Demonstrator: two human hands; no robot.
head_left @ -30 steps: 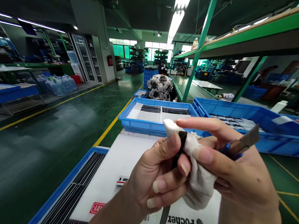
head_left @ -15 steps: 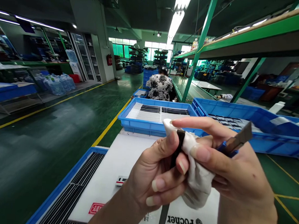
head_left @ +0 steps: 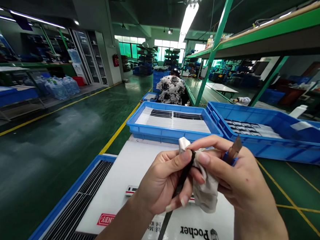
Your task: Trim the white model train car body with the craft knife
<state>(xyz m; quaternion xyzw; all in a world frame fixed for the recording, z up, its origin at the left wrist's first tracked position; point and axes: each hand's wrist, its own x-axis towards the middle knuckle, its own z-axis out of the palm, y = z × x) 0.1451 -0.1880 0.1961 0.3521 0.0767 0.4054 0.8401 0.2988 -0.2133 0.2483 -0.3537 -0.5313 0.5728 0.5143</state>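
Observation:
My left hand [head_left: 163, 178] is closed on a thin black strip [head_left: 183, 178], pinching its upper end between thumb and fingers. The strip slants down behind the fingers. A grey band [head_left: 165, 226] shows below in line with it; whether it is the same piece I cannot tell. My right hand [head_left: 228, 165] grips a crumpled white cloth [head_left: 205, 192], pressed against the strip's upper end. Tucked in that same hand is a utility knife [head_left: 233, 152] with a blue body, its blade pointing up and away from the strip.
Below the hands lies a white printed board [head_left: 129, 161]. A blue tray [head_left: 76, 176] of black strips sits at left, another blue tray [head_left: 159, 134] ahead, and a blue bin [head_left: 284, 148] at right. A person [head_left: 171, 88] sits farther ahead, near a green shelf post [head_left: 216, 47].
Both hands have moved slightly down, the right also leftward, with the cloth and knife. The cloth now sits closer around the strip's tip, and the knife stands more upright.

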